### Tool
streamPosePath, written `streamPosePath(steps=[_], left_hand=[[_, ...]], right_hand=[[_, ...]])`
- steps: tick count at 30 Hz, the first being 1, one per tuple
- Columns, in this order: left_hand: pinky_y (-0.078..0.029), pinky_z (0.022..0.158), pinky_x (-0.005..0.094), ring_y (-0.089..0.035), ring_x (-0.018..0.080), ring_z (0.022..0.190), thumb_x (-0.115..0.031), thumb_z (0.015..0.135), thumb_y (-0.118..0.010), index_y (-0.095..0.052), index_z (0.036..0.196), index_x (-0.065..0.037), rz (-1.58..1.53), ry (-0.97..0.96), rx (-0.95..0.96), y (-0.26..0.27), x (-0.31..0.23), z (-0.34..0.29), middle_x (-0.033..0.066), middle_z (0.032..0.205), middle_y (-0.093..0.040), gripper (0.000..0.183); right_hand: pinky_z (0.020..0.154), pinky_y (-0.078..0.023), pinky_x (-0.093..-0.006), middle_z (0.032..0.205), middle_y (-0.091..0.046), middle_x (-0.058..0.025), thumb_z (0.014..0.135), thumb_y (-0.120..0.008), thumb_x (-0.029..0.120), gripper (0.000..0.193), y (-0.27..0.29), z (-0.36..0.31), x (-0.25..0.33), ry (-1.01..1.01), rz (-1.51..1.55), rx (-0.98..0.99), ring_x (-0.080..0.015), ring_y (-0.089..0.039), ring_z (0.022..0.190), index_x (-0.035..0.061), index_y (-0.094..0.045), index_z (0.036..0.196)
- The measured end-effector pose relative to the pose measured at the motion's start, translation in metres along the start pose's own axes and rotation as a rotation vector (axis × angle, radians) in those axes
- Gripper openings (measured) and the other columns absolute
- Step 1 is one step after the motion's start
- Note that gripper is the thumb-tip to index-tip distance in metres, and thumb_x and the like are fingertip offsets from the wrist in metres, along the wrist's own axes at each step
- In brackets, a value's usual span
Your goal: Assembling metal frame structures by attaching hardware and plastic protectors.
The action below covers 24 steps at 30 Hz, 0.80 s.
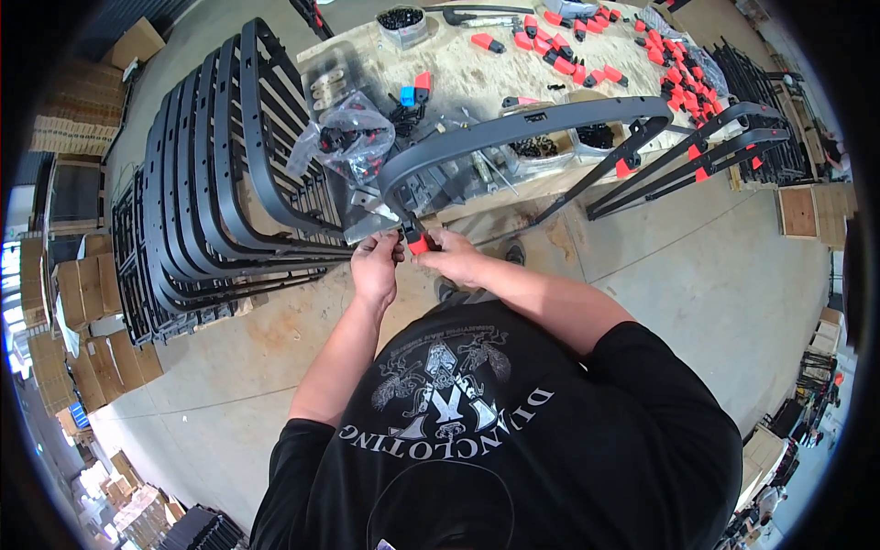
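Observation:
A dark grey curved metal frame (587,113) leans against the workbench in front of me, its rounded near-left corner close to my body. At that corner is a small red plastic piece (419,245). My right hand (454,258) closes on this piece from the right, fingers wrapped at its edge. Just left of it, my left hand (374,268) is closed with fingertips pinched beside the frame's end. Whatever the left fingertips hold is too small to make out. A clear plastic bag (356,128) with red and black parts lies on the bench beyond my left hand.
Similar frames (215,156) stand in a row at the left. More frames (733,137) lean at the bench's right end. Many red-and-black parts (678,78) lie across the wooden bench (449,69). Tubs of black hardware (401,25) stand there. Cardboard boxes (110,367) are further left.

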<state>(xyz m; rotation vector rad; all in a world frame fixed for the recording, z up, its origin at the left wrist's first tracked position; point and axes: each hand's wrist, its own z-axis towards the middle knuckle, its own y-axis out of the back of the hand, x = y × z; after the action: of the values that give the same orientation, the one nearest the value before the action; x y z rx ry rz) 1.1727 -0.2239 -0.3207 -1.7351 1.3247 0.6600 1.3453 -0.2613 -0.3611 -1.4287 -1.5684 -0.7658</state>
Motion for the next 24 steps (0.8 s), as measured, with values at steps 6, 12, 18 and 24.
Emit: streamPosePath(steps=[6, 12, 18, 24], left_hand=[[-0.045, 0.066, 0.0260, -0.056, 0.0110, 0.071, -0.010, 0.096, -0.066, -0.069, 0.097, -0.003, 0.037, 0.007, 0.058, 0.001, 0.000, -0.004, 0.0016, 0.083, -0.065, 0.008], [-0.044, 0.068, 0.0241, -0.054, 0.0080, 0.073, -0.011, 0.096, -0.066, -0.070, 0.096, -0.002, 0.274, -0.128, 0.000, -0.010, 0.001, -0.013, -0.0012, 0.086, -0.066, 0.009], [-0.050, 0.079, 0.0295, -0.064, 0.0155, 0.083, -0.012, 0.088, -0.074, -0.071, 0.103, -0.001, 0.693, -0.413, 0.088, -0.008, -0.017, -0.051, 0.0061, 0.091, -0.069, 0.019], [-0.054, 0.086, 0.0394, -0.066, 0.0311, 0.095, -0.008, 0.080, -0.078, -0.072, 0.102, -0.003, 1.104, -0.813, 0.285, -0.018, -0.026, -0.052, 0.0145, 0.104, -0.068, 0.024]], right_hand=[[0.083, -0.050, -0.0329, 0.104, -0.069, -0.0127, 0.080, -0.078, 0.027, 0.053, 0.004, -0.011, 0.030, -0.143, -0.084, 0.005, -0.0196, -0.064, 0.092, -0.0007, -0.064, 0.123], [0.081, -0.051, -0.0324, 0.107, -0.068, -0.0100, 0.085, -0.075, 0.031, 0.049, 0.012, -0.006, 0.016, -0.167, -0.102, -0.075, -0.0188, -0.065, 0.092, 0.0014, -0.063, 0.123], [0.094, -0.050, -0.0393, 0.112, -0.067, -0.0112, 0.099, -0.057, 0.054, 0.061, 0.021, -0.033, 0.066, -0.311, 0.532, 0.039, -0.0227, -0.065, 0.102, 0.0036, -0.059, 0.132], [0.102, -0.044, -0.0397, 0.126, -0.063, -0.0100, 0.096, -0.054, 0.063, 0.070, 0.024, -0.041, 0.077, -0.304, 0.567, 0.152, -0.0218, -0.060, 0.111, 0.0040, -0.057, 0.134]])
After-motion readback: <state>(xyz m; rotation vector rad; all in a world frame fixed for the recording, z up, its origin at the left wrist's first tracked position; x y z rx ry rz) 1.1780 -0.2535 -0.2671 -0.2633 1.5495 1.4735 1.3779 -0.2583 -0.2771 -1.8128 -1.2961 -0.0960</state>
